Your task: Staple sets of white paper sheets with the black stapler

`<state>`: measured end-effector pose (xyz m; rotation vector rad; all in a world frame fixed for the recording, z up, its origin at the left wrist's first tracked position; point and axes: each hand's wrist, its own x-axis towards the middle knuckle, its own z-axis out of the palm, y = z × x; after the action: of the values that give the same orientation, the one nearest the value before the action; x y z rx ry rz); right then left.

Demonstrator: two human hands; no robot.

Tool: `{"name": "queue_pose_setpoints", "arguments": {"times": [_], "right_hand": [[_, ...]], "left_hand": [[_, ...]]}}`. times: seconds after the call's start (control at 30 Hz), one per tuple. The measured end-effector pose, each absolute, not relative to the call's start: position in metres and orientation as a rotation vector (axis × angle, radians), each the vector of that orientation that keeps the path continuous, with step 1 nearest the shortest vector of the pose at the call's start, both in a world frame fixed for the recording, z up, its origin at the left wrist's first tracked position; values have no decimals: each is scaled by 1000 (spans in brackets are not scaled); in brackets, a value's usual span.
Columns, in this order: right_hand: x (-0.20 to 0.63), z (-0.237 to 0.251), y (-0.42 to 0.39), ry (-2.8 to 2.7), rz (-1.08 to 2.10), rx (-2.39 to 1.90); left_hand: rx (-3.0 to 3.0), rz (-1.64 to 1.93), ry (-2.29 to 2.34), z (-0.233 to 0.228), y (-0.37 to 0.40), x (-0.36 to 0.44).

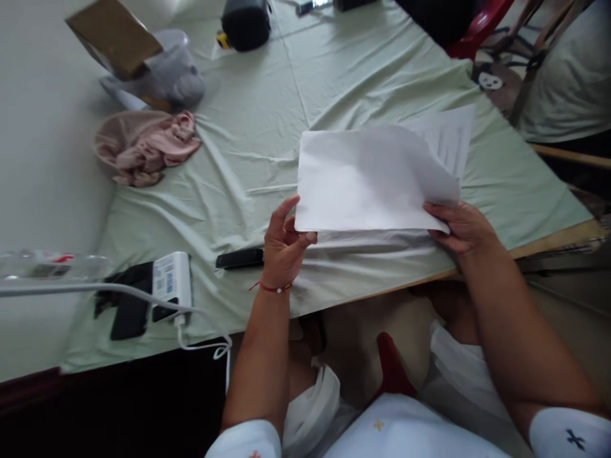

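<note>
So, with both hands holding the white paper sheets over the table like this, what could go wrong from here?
1. The left hand and right hand pinch the thin white paper sheets only at the near corners; the far ends hang unsupported, so a sheet might slip out or crease.
2. The slim black rectangular device lies just beside the left hand, near the edge of the table with its pale green cloth; a careless wrist could knock it off.

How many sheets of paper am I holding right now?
2 that show: the blank top sheet, pinched by the left hand and right hand, and a printed sheet sticking out behind its far right corner. More may be hidden between them.
</note>
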<state>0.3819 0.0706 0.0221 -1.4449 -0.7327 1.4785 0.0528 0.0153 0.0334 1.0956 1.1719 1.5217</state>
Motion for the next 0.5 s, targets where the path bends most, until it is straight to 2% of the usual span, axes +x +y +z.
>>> {"name": "queue_pose_setpoints", "arguments": {"times": [0.2, 0.5], "right_hand": [[384, 21, 72, -798, 1473, -1476], [374, 36, 67, -665, 1534, -1411]], "left_hand": [[1118, 1540, 1162, 29, 15, 50], [1150, 1597, 849, 22, 21, 46]]}}
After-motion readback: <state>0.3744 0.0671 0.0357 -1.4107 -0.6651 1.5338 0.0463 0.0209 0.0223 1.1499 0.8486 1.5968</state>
